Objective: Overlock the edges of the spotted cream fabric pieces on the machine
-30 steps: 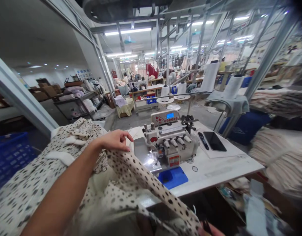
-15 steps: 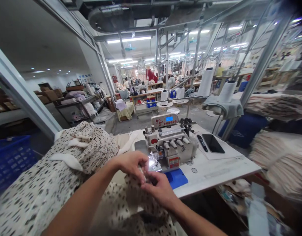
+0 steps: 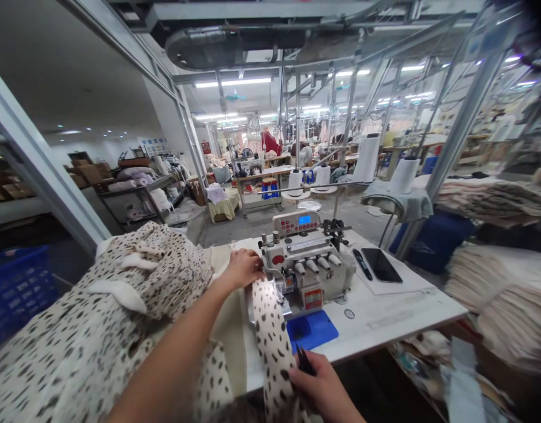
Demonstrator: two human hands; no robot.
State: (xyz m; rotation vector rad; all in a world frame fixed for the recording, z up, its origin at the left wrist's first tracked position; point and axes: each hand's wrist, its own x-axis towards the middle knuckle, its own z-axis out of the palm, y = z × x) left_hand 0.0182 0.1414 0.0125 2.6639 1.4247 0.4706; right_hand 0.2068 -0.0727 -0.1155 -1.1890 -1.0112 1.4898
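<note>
Reading the head feed from my desk: a garment workshop, with an overlock machine (image 3: pixel 306 264) set into a white tabletop (image 3: pixel 385 320).

Left grip (image 3: pixel 246 268): curled down on cream lining (image 3: pixel 226 323) just beside the machine's left side. I cannot tell whether it is clenched or only pressing.

Right grip (image 3: pixel 317 385): closed on small black thread snips (image 3: pixel 304 361), near the tabletop's front edge.

Spotted cream fabric (image 3: pixel 270 335): a long band runs from the presser foot area (image 3: pixel 277 291) down past the blue pad (image 3: pixel 312 330), between both grips. The rest lies heaped (image 3: pixel 133 294) to the left of the machine, over the tabletop's edge.

Progress: the band sits at the foot, and most of the cloth lies bunched away from it. No finished seam is readable from here, so how much is sewn stays unclear.
</note>
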